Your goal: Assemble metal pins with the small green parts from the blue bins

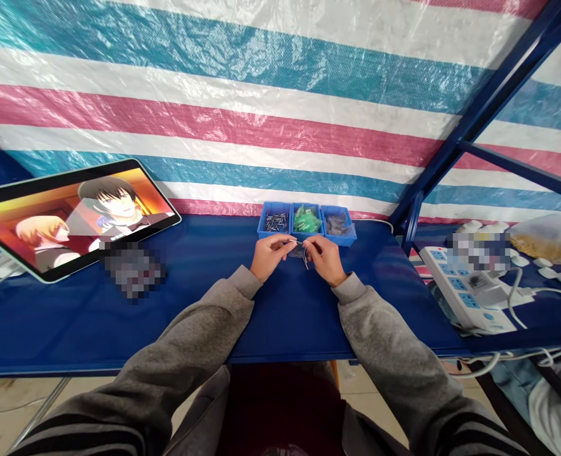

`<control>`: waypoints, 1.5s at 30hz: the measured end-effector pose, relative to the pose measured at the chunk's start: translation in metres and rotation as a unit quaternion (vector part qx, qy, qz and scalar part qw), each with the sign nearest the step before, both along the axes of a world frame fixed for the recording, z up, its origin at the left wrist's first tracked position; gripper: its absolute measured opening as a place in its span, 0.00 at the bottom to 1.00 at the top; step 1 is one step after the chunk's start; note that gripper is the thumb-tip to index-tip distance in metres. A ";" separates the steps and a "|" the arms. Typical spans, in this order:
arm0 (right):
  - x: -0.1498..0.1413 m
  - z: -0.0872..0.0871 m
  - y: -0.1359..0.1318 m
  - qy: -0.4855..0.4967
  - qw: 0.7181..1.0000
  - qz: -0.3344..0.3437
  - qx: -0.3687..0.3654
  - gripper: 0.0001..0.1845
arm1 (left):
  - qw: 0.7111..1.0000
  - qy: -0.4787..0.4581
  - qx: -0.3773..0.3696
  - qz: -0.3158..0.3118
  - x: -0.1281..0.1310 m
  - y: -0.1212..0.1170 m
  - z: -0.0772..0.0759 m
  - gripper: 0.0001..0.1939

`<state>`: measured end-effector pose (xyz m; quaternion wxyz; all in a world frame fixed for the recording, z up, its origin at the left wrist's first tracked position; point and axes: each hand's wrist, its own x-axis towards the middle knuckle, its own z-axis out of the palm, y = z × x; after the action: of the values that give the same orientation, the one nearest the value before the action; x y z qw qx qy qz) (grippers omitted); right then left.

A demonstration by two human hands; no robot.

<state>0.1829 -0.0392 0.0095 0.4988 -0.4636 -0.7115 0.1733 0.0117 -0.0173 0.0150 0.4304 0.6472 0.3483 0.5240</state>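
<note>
A slender, small piece (300, 242), pale and metallic-looking, lies between the fingertips of two bare hands over the middle of a blue bench (204, 304). The left hand (270, 256) pinches its left end; the right hand (327, 258) pinches at its right end, with thin silvery strands (306, 259) hanging just below those fingertips. The fingers cover both ends of the piece, and its exact shape is too small to make out; a dark, see-through patch beneath it is also unclear. Just beyond the hands stand three joined blue bins: the left bin (261, 232) with small dark and silvery pieces, the middle bin (308, 235) with something green, the right bin (342, 240) with greyish, film-like contents.
</note>
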 end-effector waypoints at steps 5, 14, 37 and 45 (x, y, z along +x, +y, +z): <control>0.000 -0.002 0.002 -0.018 1.000 -0.001 0.006 0.23 | 0.998 -0.030 -0.028 -0.047 0.000 -0.001 -0.001 0.16; 0.001 0.000 0.000 0.008 0.999 -0.034 0.006 0.22 | 0.998 0.048 0.005 -0.036 -0.003 0.000 -0.003 0.21; -0.001 -0.006 0.001 -0.023 0.999 0.044 0.008 0.15 | 0.984 0.141 0.106 0.011 -0.007 0.001 -0.004 0.13; -0.002 -0.001 -0.001 0.015 1.000 0.012 -0.011 0.17 | 0.992 0.096 0.071 0.027 -0.006 0.004 -0.005 0.14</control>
<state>0.1807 -0.0400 0.0082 0.5025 -0.4576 -0.7074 0.1942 0.0061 -0.0134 0.0102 0.3335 0.7139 0.3668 0.4946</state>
